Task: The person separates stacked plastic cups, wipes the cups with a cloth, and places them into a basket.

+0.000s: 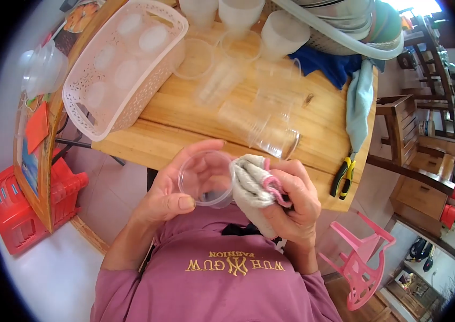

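A clear plastic cup [206,180] is tilted with its mouth toward me, and my left hand [171,193] is wrapped round it. Bunched in my right hand [298,203] is a whitish cloth [251,185] with a pink edge; it is right beside the cup's rim. Beyond my hands, several clear cups lie on the wooden table [157,137], the nearest being a clear cup [276,140] on its side. Farther back stand stacks of frosted cups [284,35].
A pale pink perforated basket [149,88] with whitish round items stands at the table's left. Yellow-black pliers [343,177] and a light blue cloth [360,104] lie along the right edge, near a dark blue cloth [329,64]. Beside the table are a pink plastic chair [364,257] and a red crate [20,214].
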`<state>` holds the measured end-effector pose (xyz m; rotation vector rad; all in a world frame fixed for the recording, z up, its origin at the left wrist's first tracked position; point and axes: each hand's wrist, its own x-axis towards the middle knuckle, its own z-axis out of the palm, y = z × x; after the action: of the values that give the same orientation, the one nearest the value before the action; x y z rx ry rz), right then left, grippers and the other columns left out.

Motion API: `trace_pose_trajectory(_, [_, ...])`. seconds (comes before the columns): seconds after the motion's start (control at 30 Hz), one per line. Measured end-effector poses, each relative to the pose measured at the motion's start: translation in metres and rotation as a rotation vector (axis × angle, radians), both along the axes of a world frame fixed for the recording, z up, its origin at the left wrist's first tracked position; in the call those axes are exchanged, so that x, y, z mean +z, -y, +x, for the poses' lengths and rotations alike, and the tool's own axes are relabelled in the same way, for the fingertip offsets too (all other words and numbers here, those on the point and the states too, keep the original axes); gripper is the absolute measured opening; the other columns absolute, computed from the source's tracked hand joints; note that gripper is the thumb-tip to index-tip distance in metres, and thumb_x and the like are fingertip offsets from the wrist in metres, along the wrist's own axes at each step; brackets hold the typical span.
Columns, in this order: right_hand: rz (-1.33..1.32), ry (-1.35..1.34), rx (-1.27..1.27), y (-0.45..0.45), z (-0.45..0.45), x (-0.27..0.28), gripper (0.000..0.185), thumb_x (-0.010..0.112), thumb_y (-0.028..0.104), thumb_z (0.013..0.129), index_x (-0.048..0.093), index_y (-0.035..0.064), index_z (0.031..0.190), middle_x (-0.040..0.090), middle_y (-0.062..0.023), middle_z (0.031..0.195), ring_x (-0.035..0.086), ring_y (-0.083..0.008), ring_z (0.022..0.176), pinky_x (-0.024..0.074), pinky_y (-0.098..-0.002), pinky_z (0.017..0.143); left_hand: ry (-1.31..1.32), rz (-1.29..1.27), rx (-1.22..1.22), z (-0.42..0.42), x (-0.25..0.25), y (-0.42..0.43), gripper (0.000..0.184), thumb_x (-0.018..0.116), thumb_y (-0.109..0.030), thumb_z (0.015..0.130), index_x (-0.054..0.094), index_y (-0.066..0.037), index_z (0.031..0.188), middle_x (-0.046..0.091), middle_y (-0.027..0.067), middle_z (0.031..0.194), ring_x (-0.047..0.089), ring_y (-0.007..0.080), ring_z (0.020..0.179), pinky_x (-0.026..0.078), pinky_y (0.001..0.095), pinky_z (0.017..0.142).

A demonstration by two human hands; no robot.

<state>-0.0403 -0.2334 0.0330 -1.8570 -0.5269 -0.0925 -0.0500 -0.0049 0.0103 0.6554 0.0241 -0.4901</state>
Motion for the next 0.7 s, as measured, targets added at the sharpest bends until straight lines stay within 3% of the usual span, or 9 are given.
trace_pose_trajectory(0.1, [0.097,0.008,-0.104,0.011,-0.002,-0.003,0.034,0.074,0.0,0.077,0.063,-0.0051,0.109,0.062,-0.0166,0.1,0.06,-0.0216,0.081,0.048,-0.029,0.068,0.042,0.044,-0.108,-0.001,-0.003,-0.014,0.09,0.08,-0.025,0.076,0.031,-0.004,0.149,0.052,0.0185,0.136,0.05,0.0264,0.127,0.038,0.0385,0.106])
trace_pose_trajectory(0.17, [0.177,-0.012,-0.165,0.01,-0.004,0.0,0.033,0.073,0.0,0.077,0.063,-0.0051,0.108,0.062,-0.017,0.101,0.061,-0.0215,0.082,0.0479,-0.0289,0.069,0.151,0.27,-0.222,0.001,0.002,-0.021,0.089,0.082,-0.025,0.076,0.033,-0.002,0.148,0.054,0.0145,0.134,0.052,0.0223,0.125,0.04,0.0362,0.105])
trace_pose_trajectory(0.27, [0.249,-0.048,-0.215,0.008,-0.004,0.005,0.034,0.074,0.002,0.076,0.063,-0.0042,0.108,0.062,-0.0175,0.102,0.061,-0.0225,0.083,0.0485,-0.0297,0.07,0.15,0.354,-0.298,0.003,0.007,-0.022,0.086,0.084,-0.024,0.077,0.037,-0.001,0.146,0.055,0.0109,0.132,0.054,0.0175,0.121,0.042,0.0338,0.103])
trace_pose_trajectory(0.4, [-0.086,-0.092,0.184,-0.003,0.004,0.017,0.038,0.077,0.002,0.071,0.064,-0.0006,0.107,0.061,-0.0149,0.096,0.062,-0.0235,0.076,0.05,-0.0314,0.063,0.103,0.325,-0.331,0.005,0.011,-0.008,0.082,0.085,-0.021,0.077,0.04,0.0,0.143,0.056,0.0081,0.13,0.054,0.0155,0.117,0.044,0.0315,0.101])
trace_pose_trajectory(0.47, [-0.125,-0.098,0.184,-0.007,0.003,0.013,0.04,0.077,0.001,0.069,0.064,-0.0005,0.107,0.062,-0.0143,0.095,0.062,-0.0226,0.074,0.0502,-0.0323,0.06,0.104,0.326,-0.432,0.006,0.011,-0.007,0.079,0.085,-0.017,0.078,0.041,0.002,0.141,0.056,0.0067,0.127,0.054,0.0146,0.116,0.044,0.0307,0.101])
trace_pose_trajectory(0.5, [-0.118,-0.093,0.193,-0.006,0.003,0.012,0.04,0.077,0.001,0.069,0.064,-0.0005,0.107,0.062,-0.0143,0.095,0.062,-0.0226,0.074,0.0502,-0.0323,0.06,0.122,0.386,-0.4,0.005,0.013,-0.007,0.08,0.087,-0.023,0.076,0.044,0.0,0.139,0.06,0.0062,0.118,0.056,0.0138,0.111,0.046,0.029,0.096])
trace_pose_trajectory(0.6, [-0.129,0.016,-0.008,0.005,0.004,0.01,0.035,0.076,0.002,0.072,0.064,-0.0008,0.105,0.062,-0.0145,0.094,0.062,-0.0228,0.074,0.0486,-0.0302,0.06,0.351,0.585,-0.452,0.008,0.01,-0.021,0.079,0.088,-0.028,0.074,0.048,-0.002,0.137,0.061,0.0062,0.107,0.06,0.0137,0.101,0.049,0.0267,0.087])
trace_pose_trajectory(0.63, [-0.087,0.028,-0.083,0.01,0.003,0.008,0.034,0.075,0.002,0.074,0.064,-0.0008,0.106,0.062,-0.0141,0.094,0.061,-0.0221,0.076,0.0489,-0.0311,0.063,0.349,0.618,-0.435,0.007,0.009,-0.025,0.081,0.089,-0.034,0.071,0.051,-0.004,0.136,0.061,0.0063,0.099,0.061,0.0144,0.091,0.05,0.0257,0.077])
trace_pose_trajectory(0.7, [0.015,0.028,-0.215,0.022,-0.001,0.004,0.034,0.074,0.002,0.076,0.063,-0.0011,0.108,0.062,-0.0141,0.096,0.06,-0.0212,0.082,0.0494,-0.0335,0.071,0.308,0.592,-0.419,0.009,0.018,-0.033,0.085,0.091,-0.031,0.068,0.05,-0.004,0.138,0.061,0.0075,0.104,0.06,0.0137,0.085,0.05,0.0258,0.074])
